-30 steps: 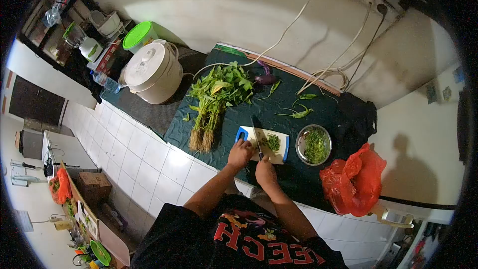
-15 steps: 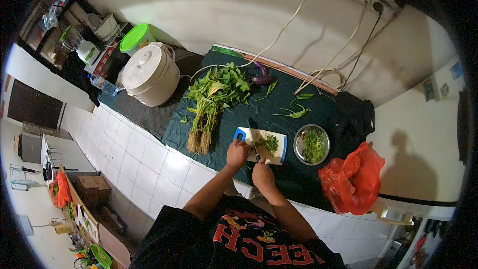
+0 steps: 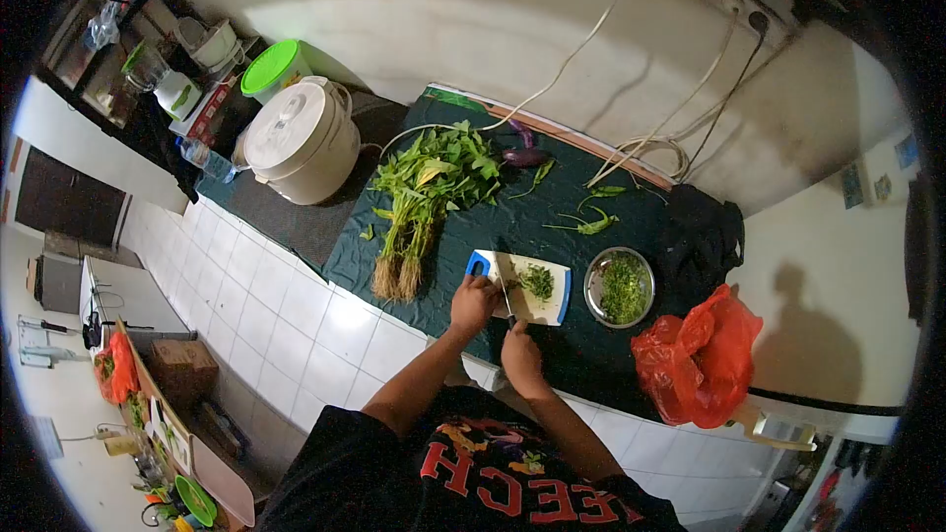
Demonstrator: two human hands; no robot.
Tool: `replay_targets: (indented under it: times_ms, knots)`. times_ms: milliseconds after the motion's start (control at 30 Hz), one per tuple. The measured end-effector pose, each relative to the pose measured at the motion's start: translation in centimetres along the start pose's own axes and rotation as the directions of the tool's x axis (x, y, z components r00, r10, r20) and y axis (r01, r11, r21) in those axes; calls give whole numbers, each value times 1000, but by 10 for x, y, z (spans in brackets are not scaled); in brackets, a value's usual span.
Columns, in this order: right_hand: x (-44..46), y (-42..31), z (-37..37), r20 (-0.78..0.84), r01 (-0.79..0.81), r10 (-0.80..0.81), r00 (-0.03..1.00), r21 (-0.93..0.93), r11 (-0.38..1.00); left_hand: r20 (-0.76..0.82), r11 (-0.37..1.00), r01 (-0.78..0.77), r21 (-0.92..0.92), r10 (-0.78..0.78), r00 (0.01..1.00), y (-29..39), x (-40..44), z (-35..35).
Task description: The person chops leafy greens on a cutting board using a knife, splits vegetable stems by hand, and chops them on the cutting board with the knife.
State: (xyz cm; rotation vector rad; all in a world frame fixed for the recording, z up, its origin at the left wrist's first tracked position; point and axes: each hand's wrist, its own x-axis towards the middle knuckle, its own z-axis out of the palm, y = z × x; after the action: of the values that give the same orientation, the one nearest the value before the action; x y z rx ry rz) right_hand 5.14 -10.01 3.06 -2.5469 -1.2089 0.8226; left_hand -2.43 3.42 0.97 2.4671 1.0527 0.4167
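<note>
My right hand (image 3: 521, 350) is wrapped round the dark handle of a knife (image 3: 507, 298), whose blade lies across the cutting board (image 3: 548, 307). The board is white with blue ends. At its left end, beside the blue handle, my left hand (image 3: 476, 301) has its fingers curled close to the blade; what they hold, if anything, is hidden. Chopped greens (image 3: 537, 282) lie on the board, right of the knife. A round metal bowl (image 3: 588, 288) holding more cut greens stands to the right of the board.
Rooted leafy greens (image 3: 434, 177) lie at the back left, near purple eggplants (image 3: 527, 157). Green chillies (image 3: 597, 226) lie behind the bowl. A red plastic bag (image 3: 702, 360) sits at the right edge. A white rice cooker (image 3: 305, 143) stands left; a cable (image 3: 552, 79) runs from it.
The knife and my right hand have shifted slightly on the board. My left hand stays at the board's left end. The whole view has moved a little.
</note>
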Motion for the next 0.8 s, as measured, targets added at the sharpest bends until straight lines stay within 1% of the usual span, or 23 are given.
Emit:
replay_targets:
  times_ms: [67, 133, 200, 233, 300, 367, 433, 500, 567, 600, 667, 733, 800]
  knots:
    - [14, 1, 3, -1, 21, -21, 1000, 27, 999, -59, 998, -7, -62, 3, 998, 4, -3, -2]
    - [19, 1, 1, -8, 37, -36, 999, 57, 998, -43, 999, -29, -43, 27, 999, 0, -7, -1]
    - [25, 0, -5, -92, 166, -163, 982, 26, 986, -36, 998, -62, -22, 61, 997, -7, -6, 4]
    - [23, -5, -13, -97, 170, -166, 981, 26, 985, -21, 996, -80, -40, 79, 997, -14, -8, 10]
    - [11, -11, -21, 63, 36, -38, 997, 29, 999, -2, 994, -92, -57, 92, 996, -19, -15, 15]
    - [10, -2, -2, 75, 20, -22, 997, 21, 1000, -11, 996, -61, -68, 60, 998, -17, -18, 14]
    - [11, -4, -2, 84, 5, -6, 996, 14, 1000, -27, 991, -87, -98, 85, 996, -22, -19, 22]
    - [18, -6, -6, 7, 55, -56, 998, 65, 996, -43, 985, -115, -129, 110, 993, -24, -22, 27]
    - [23, -8, -15, 20, 69, -70, 997, 38, 997, 2, 987, 10, -163, -10, 1000, -22, -19, 26]
    - [26, -8, -18, 38, 86, -87, 996, 10, 996, -2, 987, 6, -161, -6, 1000, -19, -16, 21]
    - [16, -10, -17, 35, 68, -69, 997, 33, 997, 75, 972, 154, -179, -142, 987, -12, -18, 12]
    - [8, -3, -5, 35, 49, -51, 998, 55, 997, 51, 971, 139, -194, -132, 990, -14, -17, 10]
    - [8, 0, 1, 34, 39, -39, 999, 25, 999, 24, 971, 118, -208, -115, 993, -13, -16, 8]
